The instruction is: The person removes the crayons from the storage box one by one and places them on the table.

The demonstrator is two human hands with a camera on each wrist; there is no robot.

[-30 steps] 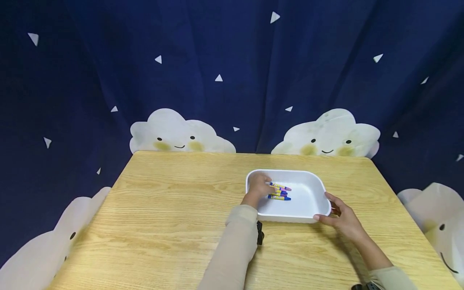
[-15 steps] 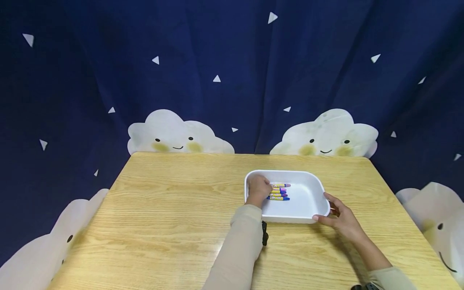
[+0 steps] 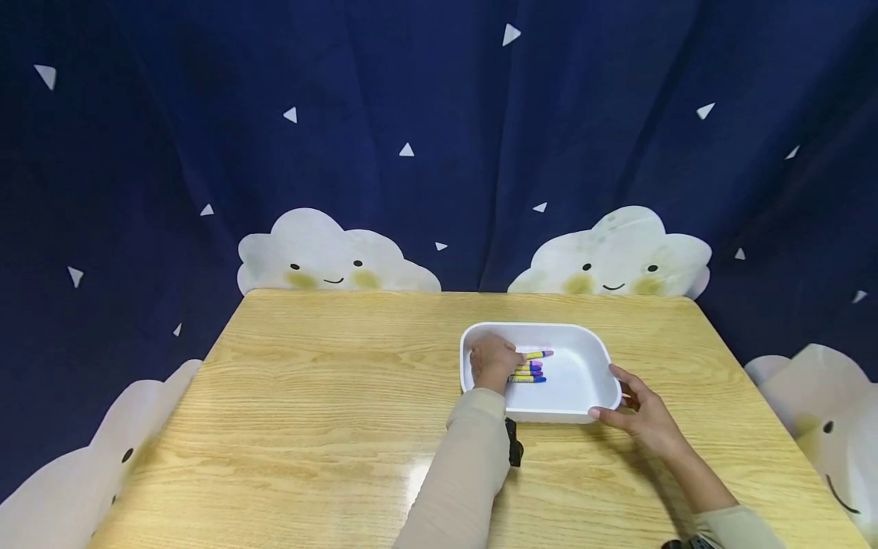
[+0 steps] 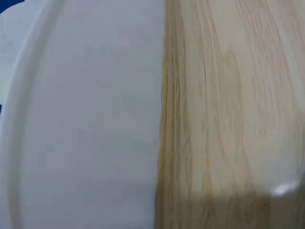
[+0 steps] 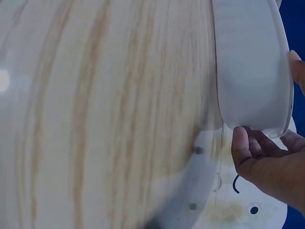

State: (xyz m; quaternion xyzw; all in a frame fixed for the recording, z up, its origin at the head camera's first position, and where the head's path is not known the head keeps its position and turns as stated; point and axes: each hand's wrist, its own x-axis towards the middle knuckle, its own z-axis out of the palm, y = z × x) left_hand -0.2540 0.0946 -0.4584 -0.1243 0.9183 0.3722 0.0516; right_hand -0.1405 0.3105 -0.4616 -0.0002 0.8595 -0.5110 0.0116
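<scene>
A white rectangular tray [image 3: 576, 393] stands on the wooden table. Inside its left half my left hand [image 3: 492, 360] reaches down, fingers bent at the left ends of the crayons. It pinches the farthest one, a pale purple crayon [image 3: 540, 354] in a yellow wrapper, which lies at a slant. Several more crayons [image 3: 528, 372] with yellow wrappers and blue or pink tips lie side by side below it, partly covered by the hand. My right hand [image 3: 648, 415] grips the tray's right end, thumb at the near corner. In the right wrist view its fingers [image 5: 257, 148] curl under the tray's end.
The wooden table [image 3: 309, 396] extends to the left and in front of the tray. Behind it hangs a dark blue curtain [image 3: 377, 91] with white triangles and smiling cloud shapes [image 3: 617, 252]. The left wrist view shows the tray's outer wall [image 4: 95, 114].
My left hand has shifted slightly right over the crayons. The farthest crayon has gone from lying straight to slanting. My right hand keeps its grip on the tray.
</scene>
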